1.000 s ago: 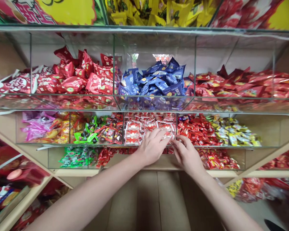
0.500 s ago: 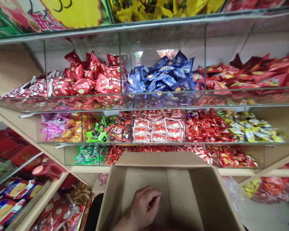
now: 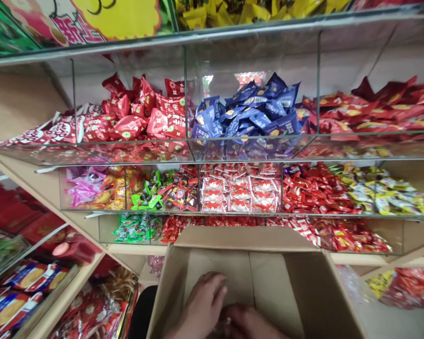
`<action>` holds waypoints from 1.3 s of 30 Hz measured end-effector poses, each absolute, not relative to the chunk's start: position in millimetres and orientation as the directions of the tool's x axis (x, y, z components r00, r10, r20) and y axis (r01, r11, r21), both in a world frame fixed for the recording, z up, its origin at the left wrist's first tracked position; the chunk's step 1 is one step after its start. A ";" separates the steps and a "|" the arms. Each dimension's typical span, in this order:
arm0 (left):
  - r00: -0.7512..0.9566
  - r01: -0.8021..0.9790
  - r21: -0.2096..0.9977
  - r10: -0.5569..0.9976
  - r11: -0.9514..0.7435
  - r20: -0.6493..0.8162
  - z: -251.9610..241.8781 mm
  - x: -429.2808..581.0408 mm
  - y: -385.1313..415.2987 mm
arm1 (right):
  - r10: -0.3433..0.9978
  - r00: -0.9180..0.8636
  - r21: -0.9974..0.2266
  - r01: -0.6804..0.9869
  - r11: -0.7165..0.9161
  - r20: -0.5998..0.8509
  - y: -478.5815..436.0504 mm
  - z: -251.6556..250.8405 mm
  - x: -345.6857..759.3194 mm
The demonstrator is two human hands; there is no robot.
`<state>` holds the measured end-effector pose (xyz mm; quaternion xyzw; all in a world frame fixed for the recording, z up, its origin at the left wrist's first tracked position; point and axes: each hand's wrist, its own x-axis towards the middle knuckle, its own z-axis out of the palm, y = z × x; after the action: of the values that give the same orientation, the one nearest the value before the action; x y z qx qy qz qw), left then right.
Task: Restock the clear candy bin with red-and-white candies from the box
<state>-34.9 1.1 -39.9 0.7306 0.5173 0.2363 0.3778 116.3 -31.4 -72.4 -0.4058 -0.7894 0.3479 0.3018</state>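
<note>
An open cardboard box (image 3: 270, 287) stands in front of me, and its far flap leans toward the shelves. My left hand (image 3: 207, 299) is over the box's inside, its fingers bent and held together, the thumb on the right side. Beside and below it, my right hand (image 3: 245, 320) is in shadow near the frame's bottom edge, with curled fingers close to the left palm. Whatever the two hands hold, if anything, is hidden between them. The visible part of the box floor is bare cardboard.
Clear-fronted shelf bins hold red packets (image 3: 127, 113), blue packets (image 3: 247, 113), white-and-red packets (image 3: 240, 193) and yellow-white sweets (image 3: 392, 190). Blue-and-red biscuit packs (image 3: 28, 278) lie on the left shelf. Bagged sweets (image 3: 406, 287) sit low at the right.
My right hand has come into view inside the box beside the left. The left hand has turned, its fingers now pointing farther up and away. The view has shifted slightly.
</note>
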 end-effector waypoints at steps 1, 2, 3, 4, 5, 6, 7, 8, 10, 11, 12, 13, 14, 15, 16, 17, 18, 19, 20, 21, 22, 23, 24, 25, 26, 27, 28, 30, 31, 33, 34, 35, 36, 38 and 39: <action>0.324 0.551 0.833 0.934 -0.057 -0.150 -34.1 -37.3 0.0 | 0.850 -0.470 -0.790 0.417 0.450 0.237 -34.8 -65.3 124.6; 0.314 0.490 0.867 0.910 0.088 -0.270 -28.2 -38.5 -1.6 | 0.847 -0.442 -0.776 0.406 0.483 0.296 -38.0 -57.4 133.2; 0.334 0.395 0.888 0.863 0.237 -0.379 -22.2 -38.1 -3.7 | 0.840 -0.408 -0.757 0.402 0.516 0.356 -40.8 -49.6 140.9; 0.384 0.278 0.888 0.804 0.367 -0.453 -16.2 -36.0 -6.0 | 0.837 -0.366 -0.740 0.406 0.537 0.407 -43.4 -42.5 146.9; 0.441 0.164 0.875 0.760 0.455 -0.478 -10.2 -32.5 -8.4 | 0.834 -0.323 -0.726 0.414 0.549 0.446 -45.8 -36.7 150.7; 0.477 0.066 0.866 0.747 0.495 -0.463 -4.1 -28.0 -10.6 | 0.833 -0.278 -0.719 0.422 0.553 0.478 -48.3 -32.4 152.1; 0.482 -0.015 0.869 0.765 0.494 -0.427 2.1 -23.0 -12.1 | 0.837 -0.229 -0.720 0.430 0.544 0.496 -51.0 -29.5 151.3; 0.464 -0.067 0.883 0.798 0.465 -0.385 8.2 -18.0 -12.9 | 0.845 -0.182 -0.730 0.435 0.528 0.503 -53.8 -27.6 148.6; 0.396 -0.158 0.902 0.863 0.401 -0.314 18.9 -9.3 -11.7 | 0.854 -0.106 -0.761 0.408 0.504 0.509 -59.3 -24.7 140.2; 0.379 -0.204 0.907 0.884 0.368 -0.273 23.0 -6.2 -10.1 | 0.860 -0.061 -0.790 0.366 0.491 0.506 -61.4 -22.8 135.5; 0.358 -0.245 0.912 0.905 0.328 -0.229 26.0 -3.7 -8.4 | 0.866 0.001 -0.826 0.303 0.476 0.500 -62.8 -20.4 131.2; 0.342 -0.275 0.918 0.921 0.286 -0.184 27.9 -2.0 -6.9 | 0.874 0.079 -0.863 0.225 0.453 0.480 -63.1 -17.5 127.6; 0.326 -0.289 0.926 0.935 0.243 -0.144 28.8 -0.7 -5.9 | 0.883 0.165 -0.896 0.141 0.421 0.440 -62.3 -14.3 124.8; 0.308 -0.288 0.936 0.945 0.203 -0.110 28.9 0.3 -5.6 | 0.892 0.241 -0.923 0.057 0.381 0.383 -60.5 -11.0 123.0; 0.305 -0.278 0.945 0.949 0.172 -0.084 28.5 1.2 -5.9 | 0.900 0.297 -0.941 -0.016 0.339 0.319 -57.9 -8.0 122.1; 0.311 -0.269 0.951 0.948 0.153 -0.064 27.8 2.1 -6.8 | 0.907 0.331 -0.952 -0.075 0.298 0.258 -55.0 -5.4 122.0; 0.323 -0.268 0.952 0.945 0.145 -0.053 27.0 3.0 -8.1 | 0.916 0.346 -0.958 -0.120 0.260 0.205 -52.0 -3.4 122.6; 0.336 -0.279 0.949 0.941 0.149 -0.049 26.5 3.9 -9.4 | 0.921 0.351 -0.960 -0.156 0.233 0.167 -49.2 -1.9 123.6; 0.346 -0.298 0.940 0.937 0.164 -0.054 26.2 4.8 -10.5 | 0.924 0.354 -0.958 -0.185 0.218 0.142 -47.1 -0.9 124.8; 0.347 -0.322 0.928 0.935 0.189 -0.070 26.3 5.6 -11.3 | 0.927 0.357 -0.956 -0.211 0.205 0.120 -45.5 -0.3 126.0; 0.340 -0.344 0.913 0.936 0.217 -0.095 26.8 6.2 -11.7 | 0.928 0.359 -0.952 -0.237 0.192 0.098 -44.5 0.0 127.0; 0.329 -0.361 0.901 0.937 0.243 -0.121 27.4 6.8 -11.7 | 0.930 0.362 -0.946 -0.269 0.178 0.072 -44.0 0.1 127.9; 0.321 -0.368 0.891 0.936 0.265 -0.145 28.0 7.2 -11.4 | 0.931 0.364 -0.937 -0.309 0.164 0.043 -43.7 0.0 128.4; 0.316 -0.373 0.884 0.934 0.282 -0.165 28.4 7.6 -10.8 | 0.932 0.362 -0.924 -0.353 0.149 0.012 -43.4 -0.3 128.8; 0.317 -0.377 0.876 0.931 0.300 -0.183 28.4 8.0 -10.2 | 0.934 0.356 -0.909 -0.395 0.135 -0.016 -43.1 -0.8 129.1; 0.319 -0.384 0.868 0.927 0.316 -0.197 28.0 8.4 -9.4 | 0.936 0.351 -0.895 -0.428 0.125 -0.037 -42.6 -1.4 129.4; 0.318 -0.396 0.859 0.926 0.326 -0.205 27.1 8.7 -8.7 | 0.936 0.349 -0.886 -0.448 0.119 -0.051 -42.0 -2.3 129.7; 0.308 -0.421 0.844 0.928 0.332 -0.211 23.9 9.0 -7.3 | 0.939 0.338 -0.887 -0.449 0.105 -0.060 -40.8 -4.7 131.1; 0.303 -0.428 0.843 0.930 0.326 -0.207 21.9 8.7 -6.6 | 0.945 0.323 -0.896 -0.433 0.094 -0.057 -40.4 -6.1 132.2; 0.307 -0.411 0.855 0.931 0.317 -0.197 17.6 6.7 -5.2 | 0.960 0.278 -0.923 -0.379 0.070 -0.042 -39.9 -8.8 134.9; 0.315 -0.387 0.867 0.928 0.315 -0.197 15.8 4.9 -4.5 | 0.966 0.257 -0.936 -0.347 0.060 -0.033 -39.9 -10.0 136.3; 0.325 -0.354 0.882 0.925 0.312 -0.197 14.4 2.6 -3.8 | 0.970 0.242 -0.947 -0.317 0.055 -0.025 -39.7 -11.0 137.5; 0.333 -0.319 0.898 0.923 0.302 -0.192 13.4 -0.2 -3.0 | 0.972 0.232 -0.954 -0.294 0.052 -0.019 -39.4 -11.7 138.5; 0.347 -0.264 0.928 0.923 0.264 -0.164 12.6 -7.0 -1.3 | 0.978 0.207 -0.961 -0.272 0.046 -0.012 -38.1 -12.7 139.5; 0.353 -0.237 0.942 0.924 0.237 -0.144 12.7 -10.8 -0.4 | 0.981 0.195 -0.961 -0.272 0.043 -0.011 -37.0 -13.0 139.5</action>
<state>-10.8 -0.4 12.7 0.4508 0.3810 0.4222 0.6881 139.5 -37.0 -13.0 -0.4681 -0.3783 0.5091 0.6152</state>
